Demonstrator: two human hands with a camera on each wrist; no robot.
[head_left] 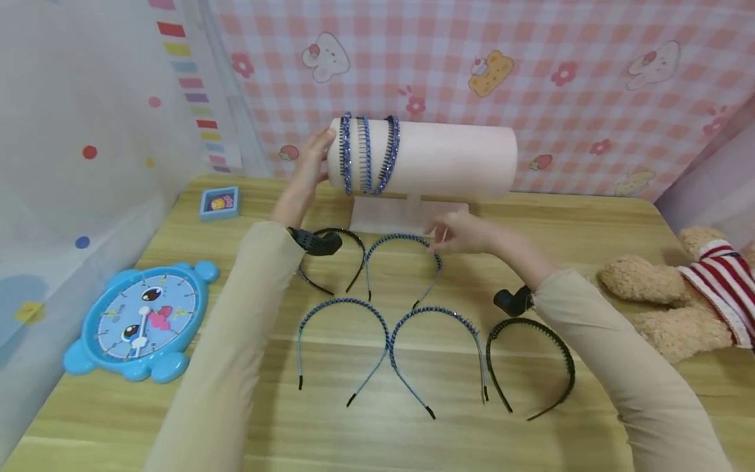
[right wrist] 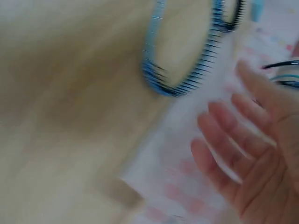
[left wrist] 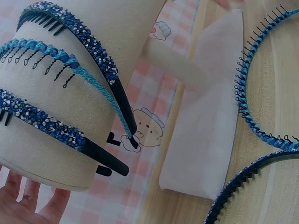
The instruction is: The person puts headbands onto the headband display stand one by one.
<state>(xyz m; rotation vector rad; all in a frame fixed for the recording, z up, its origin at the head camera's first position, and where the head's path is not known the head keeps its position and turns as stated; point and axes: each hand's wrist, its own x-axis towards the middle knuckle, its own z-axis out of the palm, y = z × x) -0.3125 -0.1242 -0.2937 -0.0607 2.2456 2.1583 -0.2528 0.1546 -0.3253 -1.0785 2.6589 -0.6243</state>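
Note:
A white padded cylinder display stand (head_left: 454,157) lies sideways on its post, with three headbands round its left part: a glittery blue one (head_left: 346,154), a thin blue braided one (head_left: 367,157) and another glittery one (head_left: 389,154). My left hand (head_left: 309,160) rests against the cylinder's left end, its fingertips (left wrist: 30,191) touching the end's rim in the left wrist view. My right hand (head_left: 460,233), with fingers spread and holding nothing, hovers by the stand's base (head_left: 383,213), near a blue headband (head_left: 404,237) on the table. Beside that headband lies a dark one (head_left: 361,249).
Nearer on the table (head_left: 330,432) lie two blue headbands, left (head_left: 345,301) and middle (head_left: 436,309), and a black one (head_left: 566,354). A blue clock (head_left: 200,308) and a small blue frame (head_left: 203,213) stand left. A teddy bear (head_left: 684,328) lies right.

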